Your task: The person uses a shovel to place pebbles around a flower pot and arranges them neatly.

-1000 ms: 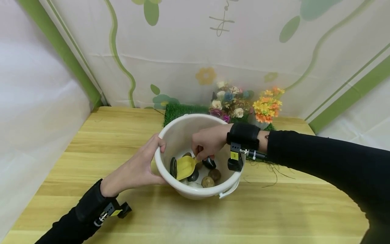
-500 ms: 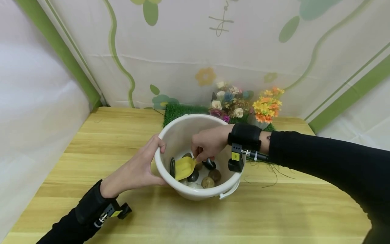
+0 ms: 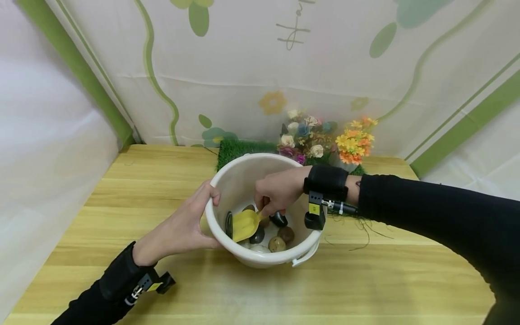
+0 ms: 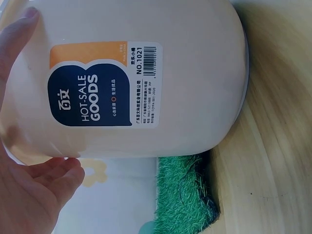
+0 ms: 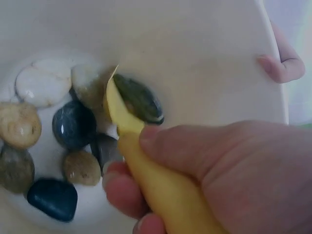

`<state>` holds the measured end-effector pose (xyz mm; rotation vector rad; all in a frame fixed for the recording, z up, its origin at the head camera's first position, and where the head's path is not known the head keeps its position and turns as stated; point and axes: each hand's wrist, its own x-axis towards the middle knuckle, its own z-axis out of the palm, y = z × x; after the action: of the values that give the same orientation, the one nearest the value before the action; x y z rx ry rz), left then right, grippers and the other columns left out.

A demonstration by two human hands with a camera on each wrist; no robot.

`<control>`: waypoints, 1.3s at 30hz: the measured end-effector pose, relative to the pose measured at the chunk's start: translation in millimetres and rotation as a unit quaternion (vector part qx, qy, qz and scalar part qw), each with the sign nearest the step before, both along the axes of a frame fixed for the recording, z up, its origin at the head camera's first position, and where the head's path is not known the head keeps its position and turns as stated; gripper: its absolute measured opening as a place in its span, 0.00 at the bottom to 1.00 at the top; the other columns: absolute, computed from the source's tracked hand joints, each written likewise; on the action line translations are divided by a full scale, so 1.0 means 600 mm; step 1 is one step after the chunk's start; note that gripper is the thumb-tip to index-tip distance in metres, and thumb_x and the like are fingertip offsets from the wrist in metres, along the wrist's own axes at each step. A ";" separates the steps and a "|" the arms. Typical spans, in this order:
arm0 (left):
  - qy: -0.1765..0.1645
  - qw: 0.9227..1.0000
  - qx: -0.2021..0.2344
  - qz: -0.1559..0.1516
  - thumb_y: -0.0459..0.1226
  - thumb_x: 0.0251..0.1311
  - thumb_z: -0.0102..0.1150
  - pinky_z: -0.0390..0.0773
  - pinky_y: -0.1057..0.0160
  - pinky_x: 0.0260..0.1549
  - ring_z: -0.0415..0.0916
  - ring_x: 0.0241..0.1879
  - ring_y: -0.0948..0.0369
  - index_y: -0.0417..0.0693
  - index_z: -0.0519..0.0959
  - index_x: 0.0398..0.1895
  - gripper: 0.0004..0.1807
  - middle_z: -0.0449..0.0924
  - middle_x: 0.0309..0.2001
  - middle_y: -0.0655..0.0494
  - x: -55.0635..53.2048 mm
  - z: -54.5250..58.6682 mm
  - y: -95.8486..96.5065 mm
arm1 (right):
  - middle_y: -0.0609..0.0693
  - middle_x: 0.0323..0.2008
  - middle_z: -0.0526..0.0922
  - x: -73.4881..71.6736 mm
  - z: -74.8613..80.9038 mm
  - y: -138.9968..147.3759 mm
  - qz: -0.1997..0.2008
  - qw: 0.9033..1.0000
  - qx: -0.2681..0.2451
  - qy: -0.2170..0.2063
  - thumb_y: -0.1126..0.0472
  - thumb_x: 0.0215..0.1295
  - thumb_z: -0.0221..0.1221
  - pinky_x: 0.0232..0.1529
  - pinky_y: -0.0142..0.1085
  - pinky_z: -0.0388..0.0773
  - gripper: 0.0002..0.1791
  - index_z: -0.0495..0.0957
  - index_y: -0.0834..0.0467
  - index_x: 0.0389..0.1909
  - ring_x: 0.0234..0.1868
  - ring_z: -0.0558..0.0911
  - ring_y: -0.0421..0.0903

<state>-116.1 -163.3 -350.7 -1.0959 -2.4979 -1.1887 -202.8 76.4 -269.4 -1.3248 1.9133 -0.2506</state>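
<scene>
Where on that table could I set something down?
Bare wood lies between the left hand and left curtain, and in front, right of the bucket, below the right sleeve. Crowded: behind the bucket, flowers and artificial grass; inside it, stones, yellow scoop and right hand.

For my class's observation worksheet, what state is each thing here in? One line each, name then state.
White bucket: open-topped
Bucket handle: lowered
Yellow scoop: held inside the bucket
Dark oval stone: tilted up near the bucket wall
Other stones: lying on the bucket floor
Left hand: gripping the bucket's rim
Right hand: gripping the scoop
Label: stuck on the bucket's side
Flowers: upright
</scene>
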 end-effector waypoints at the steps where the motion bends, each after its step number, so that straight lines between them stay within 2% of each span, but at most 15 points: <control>1: 0.000 1.000 0.000 0.000 0.58 0.33 0.72 0.73 0.57 0.42 0.59 0.59 0.56 0.53 0.56 0.40 0.40 0.59 0.53 0.52 0.000 0.000 0.000 | 0.47 0.19 0.78 0.000 0.001 0.001 0.000 1.000 -0.001 0.002 0.61 0.66 0.54 0.30 0.33 0.73 0.12 0.74 0.55 0.22 0.21 0.78 0.41; 4: 0.002 1.000 0.000 0.002 0.57 0.32 0.72 0.72 0.57 0.42 0.59 0.59 0.56 0.54 0.56 0.40 0.40 0.59 0.53 0.52 0.000 0.000 -0.001 | 0.47 0.19 0.76 0.000 0.006 0.004 0.002 1.000 -0.005 0.012 0.61 0.66 0.54 0.29 0.33 0.71 0.11 0.74 0.54 0.23 0.22 0.77 0.42; 9: 0.010 1.000 0.007 -0.001 0.56 0.32 0.73 0.72 0.56 0.43 0.60 0.59 0.56 0.51 0.57 0.40 0.40 0.60 0.52 0.52 -0.001 -0.002 -0.001 | 0.41 0.22 0.76 0.001 0.014 0.009 0.000 1.000 -0.004 0.026 0.59 0.66 0.54 0.32 0.34 0.71 0.07 0.77 0.50 0.29 0.23 0.76 0.41; 12: 0.005 1.000 0.003 -0.003 0.56 0.32 0.73 0.72 0.56 0.43 0.59 0.59 0.56 0.51 0.57 0.40 0.40 0.60 0.53 0.52 0.000 -0.002 0.001 | 0.41 0.23 0.77 -0.010 0.004 0.017 0.013 0.999 -0.020 0.026 0.55 0.67 0.53 0.33 0.35 0.71 0.06 0.78 0.48 0.31 0.23 0.76 0.39; 16: -0.001 1.000 -0.002 -0.001 0.57 0.32 0.73 0.72 0.56 0.41 0.59 0.59 0.55 0.51 0.57 0.40 0.40 0.60 0.53 0.51 0.000 -0.001 0.001 | 0.40 0.24 0.76 -0.042 -0.034 0.036 0.040 0.997 -0.059 0.032 0.46 0.66 0.51 0.32 0.34 0.71 0.08 0.78 0.42 0.34 0.22 0.73 0.37; 19: -0.001 1.000 -0.003 0.001 0.57 0.31 0.73 0.71 0.56 0.40 0.59 0.59 0.55 0.50 0.57 0.40 0.41 0.60 0.52 0.51 0.000 -0.001 0.001 | 0.38 0.24 0.76 -0.053 -0.048 0.046 0.051 0.995 -0.077 0.039 0.43 0.66 0.49 0.31 0.33 0.70 0.10 0.77 0.39 0.35 0.22 0.71 0.35; 22: -0.001 1.000 -0.004 0.001 0.57 0.32 0.73 0.71 0.56 0.40 0.59 0.59 0.55 0.49 0.57 0.40 0.41 0.60 0.50 0.51 0.000 -0.001 0.001 | 0.37 0.26 0.76 -0.038 -0.026 0.048 0.052 0.994 -0.090 0.040 0.45 0.67 0.49 0.30 0.34 0.70 0.09 0.77 0.40 0.36 0.23 0.72 0.36; 26: 0.000 1.000 -0.004 0.002 0.57 0.32 0.73 0.71 0.56 0.40 0.60 0.58 0.56 0.49 0.57 0.40 0.40 0.60 0.49 0.51 0.000 -0.001 0.001 | 0.37 0.28 0.77 -0.012 0.010 0.047 0.042 0.993 -0.103 0.049 0.52 0.67 0.52 0.30 0.35 0.70 0.06 0.78 0.44 0.37 0.24 0.72 0.37; 29: 0.004 1.000 -0.003 0.003 0.56 0.32 0.73 0.71 0.57 0.40 0.61 0.57 0.56 0.50 0.57 0.40 0.40 0.60 0.48 0.51 0.000 -0.002 0.000 | 0.37 0.29 0.78 0.000 0.022 0.047 0.030 0.993 -0.103 0.057 0.56 0.67 0.53 0.30 0.34 0.70 0.05 0.78 0.45 0.37 0.25 0.73 0.38; 35: 0.017 1.000 0.000 0.002 0.55 0.32 0.74 0.69 0.58 0.36 0.62 0.52 0.57 0.50 0.57 0.40 0.40 0.60 0.46 0.53 0.001 -0.004 0.000 | 0.37 0.33 0.78 0.004 0.026 0.056 0.014 0.993 -0.108 0.046 0.57 0.67 0.53 0.32 0.33 0.73 0.06 0.78 0.47 0.40 0.28 0.75 0.36; 39: 0.013 1.000 -0.003 0.003 0.55 0.32 0.73 0.69 0.58 0.35 0.62 0.51 0.58 0.51 0.57 0.41 0.40 0.59 0.45 0.55 0.001 -0.004 0.001 | 0.37 0.36 0.79 0.003 0.027 0.066 0.005 0.993 -0.114 0.036 0.58 0.67 0.52 0.32 0.33 0.75 0.09 0.77 0.50 0.45 0.29 0.76 0.35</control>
<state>-115.4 -162.6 -353.2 -1.0963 -2.4852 -1.1599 -200.8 115.8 -253.5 -1.5098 1.9846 -0.4322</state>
